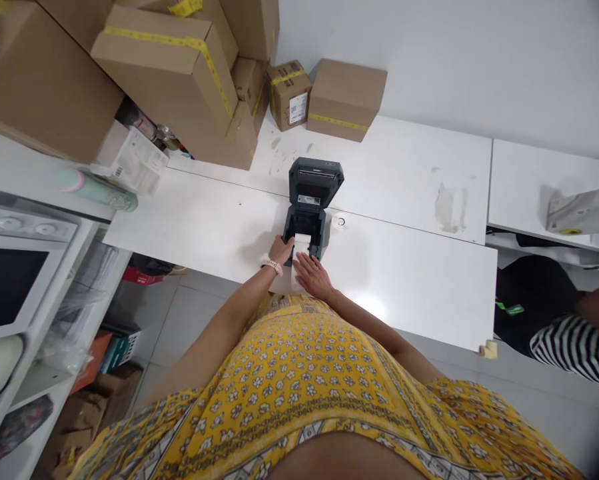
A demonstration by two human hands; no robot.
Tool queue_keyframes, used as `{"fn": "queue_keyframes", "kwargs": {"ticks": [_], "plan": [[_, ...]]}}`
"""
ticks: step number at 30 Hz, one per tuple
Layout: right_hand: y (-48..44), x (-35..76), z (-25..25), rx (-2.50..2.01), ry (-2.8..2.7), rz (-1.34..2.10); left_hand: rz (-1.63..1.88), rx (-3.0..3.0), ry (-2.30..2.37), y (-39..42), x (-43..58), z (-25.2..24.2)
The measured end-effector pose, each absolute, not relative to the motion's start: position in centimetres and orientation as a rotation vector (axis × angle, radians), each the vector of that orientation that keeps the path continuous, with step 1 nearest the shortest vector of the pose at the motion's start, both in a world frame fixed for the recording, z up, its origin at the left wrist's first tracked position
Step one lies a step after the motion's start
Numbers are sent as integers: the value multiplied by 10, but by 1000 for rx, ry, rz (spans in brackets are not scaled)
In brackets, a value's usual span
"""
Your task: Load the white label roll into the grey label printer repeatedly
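Observation:
A dark grey label printer [316,177] stands on the white table with its lid raised. A white paper strip [297,275] runs out of its front and down toward the table edge. My left hand [280,250], with a pale band at the wrist, is closed around the printer's left front edge, thumb on the inner side. Flat on the strip at the printer's front right lies my right hand [313,275], its fingers stretched out. Just right of the printer is a small white roll or ring [338,221]. Part of the printer's front is hidden under my hands.
Cardboard boxes [346,97] line the back wall and pile up at the left. A green bottle [102,190] lies at the table's left end. Below left is a microwave [19,267] on shelving. At the right, a person in a striped sleeve [574,347] is close to the table.

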State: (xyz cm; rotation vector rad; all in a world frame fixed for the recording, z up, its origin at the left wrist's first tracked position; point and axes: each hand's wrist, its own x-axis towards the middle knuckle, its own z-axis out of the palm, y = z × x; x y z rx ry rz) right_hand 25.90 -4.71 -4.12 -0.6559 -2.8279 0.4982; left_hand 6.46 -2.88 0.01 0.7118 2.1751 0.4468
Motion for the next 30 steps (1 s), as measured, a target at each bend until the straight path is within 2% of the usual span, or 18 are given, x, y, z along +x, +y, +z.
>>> {"fn": "queue_keyframes", "kwargs": {"ticks": [5, 8, 10, 13, 16, 19, 22, 26, 30], "plan": [[-22, 256, -19, -801, -2558, 546, 655, 497, 1985, -70, 74, -6], [35, 239, 13, -1094, -2130, 456, 593, 227, 1768, -87, 77, -8], [87, 220, 37, -1131, -1935, 433, 532, 148, 1613, -92, 78, -9], [161, 191, 67, -1054, -1902, 552, 530, 155, 1511, -94, 79, -10], [196, 180, 85, -984, -1978, 715, 565, 210, 1569, -96, 79, -11], [172, 195, 92, -962, -2066, 772, 602, 286, 1604, -100, 78, -10], [108, 223, 85, -912, -2152, 701, 595, 361, 1605, -106, 76, -6], [18, 255, 48, -869, -2440, 572, 545, 443, 1619, -114, 74, 1], [-29, 266, 1, -929, -2649, 505, 537, 481, 1791, -117, 66, 7]]}}
